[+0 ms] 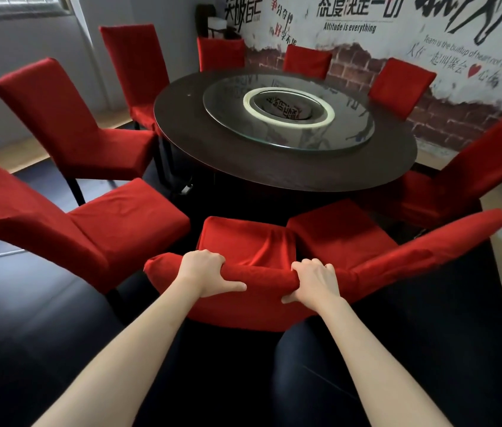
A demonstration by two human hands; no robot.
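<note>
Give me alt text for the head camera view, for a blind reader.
The left hand and right hand grip the backrest of a red fabric-covered chair, facing a round dark wooden table with a glass turntable. Other red chairs ring it.

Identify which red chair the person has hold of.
The nearest chair, bottom centre: left hand and right hand both grip its backrest top. The other chairs stand untouched around the round table.
</note>
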